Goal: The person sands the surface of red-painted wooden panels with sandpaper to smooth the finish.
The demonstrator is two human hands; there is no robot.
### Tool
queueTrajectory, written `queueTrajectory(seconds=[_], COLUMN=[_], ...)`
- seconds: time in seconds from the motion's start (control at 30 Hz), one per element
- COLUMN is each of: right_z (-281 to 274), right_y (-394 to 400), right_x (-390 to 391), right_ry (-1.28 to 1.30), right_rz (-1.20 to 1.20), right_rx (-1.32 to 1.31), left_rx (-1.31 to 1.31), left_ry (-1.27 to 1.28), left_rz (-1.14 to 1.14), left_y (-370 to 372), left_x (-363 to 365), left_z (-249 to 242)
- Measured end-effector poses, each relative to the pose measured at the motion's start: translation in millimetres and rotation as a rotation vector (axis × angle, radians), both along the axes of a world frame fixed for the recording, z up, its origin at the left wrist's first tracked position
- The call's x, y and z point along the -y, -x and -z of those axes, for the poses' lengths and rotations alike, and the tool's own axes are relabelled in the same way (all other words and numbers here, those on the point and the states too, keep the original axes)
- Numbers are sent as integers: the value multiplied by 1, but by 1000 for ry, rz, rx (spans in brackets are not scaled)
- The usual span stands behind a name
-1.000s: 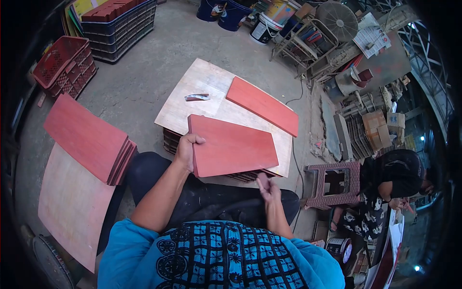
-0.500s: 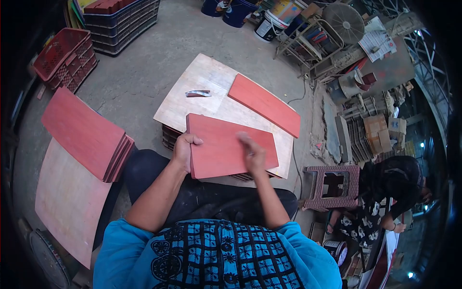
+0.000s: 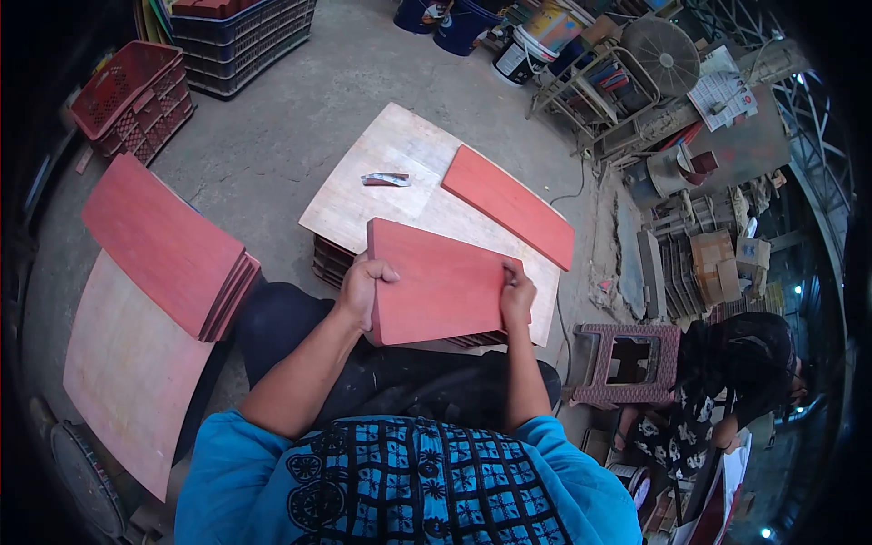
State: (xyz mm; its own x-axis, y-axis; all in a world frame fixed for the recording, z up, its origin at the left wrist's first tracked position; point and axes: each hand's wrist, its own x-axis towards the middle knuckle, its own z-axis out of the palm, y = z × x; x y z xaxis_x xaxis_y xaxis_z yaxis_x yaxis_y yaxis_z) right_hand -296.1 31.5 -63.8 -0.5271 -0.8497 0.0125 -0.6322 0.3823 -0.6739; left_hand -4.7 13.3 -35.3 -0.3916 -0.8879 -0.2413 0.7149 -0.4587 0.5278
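Observation:
A flat red board [image 3: 440,286] is held up over my lap. My left hand [image 3: 365,289] grips its left end, thumb on the upper face. At the right end my right hand [image 3: 518,295] is closed on the board's edge. Behind it, a pale board [image 3: 350,186] lies on a stack of crates and bears another red board [image 3: 513,209] and a small folded strip [image 3: 386,180]. Several stacked red boards [image 3: 163,241] rest on a second pale board [image 3: 127,381] at the left.
Red crates [image 3: 136,100] and dark crates [image 3: 241,45] stand at the upper left. Buckets [image 3: 522,56] stand at the top. A plastic stool [image 3: 627,363] is at the right, beside a person in dark clothing [image 3: 740,363]. A cable runs along the floor.
My right hand has moved from over the board's face to its right edge and now grips it. The view has shifted slightly.

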Motion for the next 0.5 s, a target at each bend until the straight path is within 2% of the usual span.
queueTrajectory(seconds=[0.1, 0.2, 0.3, 0.4, 0.5], right_z=[15, -22, -13, 18, 44], right_y=[-9, -86, -56, 27, 52], right_x=[4, -4, -3, 5, 13], right_ry=[240, 527, 445, 154, 319], right_rz=[-171, -506, -386, -66, -113], right_rx=[-69, -213, -103, -147, -316], left_rx=[16, -5, -27, -24, -6], left_ry=[23, 10, -25, -24, 6], left_rz=[10, 4, 14, 17, -3], left_y=[0, -2, -3, -3, -2], left_x=[0, -5, -5, -3, -4], left_z=[2, -13, -14, -11, -13])
